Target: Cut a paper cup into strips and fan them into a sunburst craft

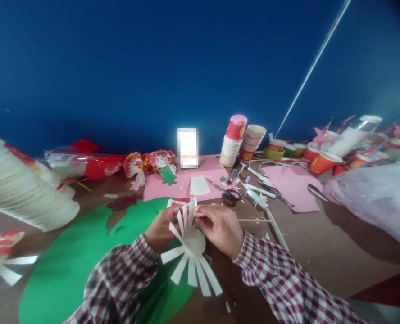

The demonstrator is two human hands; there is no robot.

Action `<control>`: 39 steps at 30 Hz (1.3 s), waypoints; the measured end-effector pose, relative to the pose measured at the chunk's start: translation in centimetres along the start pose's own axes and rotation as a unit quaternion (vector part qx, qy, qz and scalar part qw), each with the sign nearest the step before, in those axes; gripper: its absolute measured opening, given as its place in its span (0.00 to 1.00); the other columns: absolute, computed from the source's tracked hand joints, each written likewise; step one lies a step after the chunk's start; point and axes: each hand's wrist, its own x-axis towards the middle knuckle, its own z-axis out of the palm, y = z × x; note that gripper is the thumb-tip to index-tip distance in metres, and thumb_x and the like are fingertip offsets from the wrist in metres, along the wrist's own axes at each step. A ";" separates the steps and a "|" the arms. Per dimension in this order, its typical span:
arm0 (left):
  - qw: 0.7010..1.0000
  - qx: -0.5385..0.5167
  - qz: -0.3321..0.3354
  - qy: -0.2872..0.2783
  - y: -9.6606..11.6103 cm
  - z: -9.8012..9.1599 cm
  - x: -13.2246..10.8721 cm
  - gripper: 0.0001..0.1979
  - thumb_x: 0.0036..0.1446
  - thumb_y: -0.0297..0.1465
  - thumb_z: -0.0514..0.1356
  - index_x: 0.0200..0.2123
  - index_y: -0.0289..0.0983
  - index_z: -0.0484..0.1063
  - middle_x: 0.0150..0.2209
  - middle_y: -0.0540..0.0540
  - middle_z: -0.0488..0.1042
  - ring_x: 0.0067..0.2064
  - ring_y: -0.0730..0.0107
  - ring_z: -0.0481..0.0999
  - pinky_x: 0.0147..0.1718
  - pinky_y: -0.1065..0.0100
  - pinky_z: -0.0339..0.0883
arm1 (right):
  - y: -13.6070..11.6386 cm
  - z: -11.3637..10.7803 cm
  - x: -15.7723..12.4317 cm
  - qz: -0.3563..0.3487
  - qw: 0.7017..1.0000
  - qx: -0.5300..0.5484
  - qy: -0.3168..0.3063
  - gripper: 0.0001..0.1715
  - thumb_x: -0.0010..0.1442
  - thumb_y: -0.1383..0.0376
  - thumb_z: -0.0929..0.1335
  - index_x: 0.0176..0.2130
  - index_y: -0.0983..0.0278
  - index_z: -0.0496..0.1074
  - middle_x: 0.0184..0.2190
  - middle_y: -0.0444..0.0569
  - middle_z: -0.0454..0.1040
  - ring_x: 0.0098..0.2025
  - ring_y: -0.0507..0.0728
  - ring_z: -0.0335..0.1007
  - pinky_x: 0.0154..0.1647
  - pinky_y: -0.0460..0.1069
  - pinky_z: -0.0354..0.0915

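A white paper cup (196,242), its wall cut into strips that splay outward, is held between my two hands above the table. My left hand (162,226) is closed on its far left side, with part of the fingers hidden behind the strips. At the upper strips my right hand (222,226) pinches with thumb and forefinger; the cup's round base faces me. Under the left forearm lies a large sheet of green paper (68,252). A thin wooden stick (254,220) lies just right of my right hand.
Scissors (229,196) rest on pink paper (156,186) beyond my hands, with pens and white tubes to their right. Stacked paper cups (230,150) stand at the back; a long stack (27,189) lies left. Decorated cups (325,162) and a plastic bag (382,198) are at right.
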 end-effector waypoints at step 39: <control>0.995 0.096 -0.001 -0.022 0.4 -0.8 -0.2 0.01 0.40 0.24 0.62 0.21 0.32 0.71 0.21 0.49 0.70 0.25 0.72 0.66 0.24 0.73 0.60 | -0.4 0.3 -0.2 -0.024 0.999 -0.047 -0.009 0.06 0.59 0.67 0.63 0.38 0.61 0.68 0.32 0.45 0.74 0.36 0.53 0.66 0.39 0.46 0.58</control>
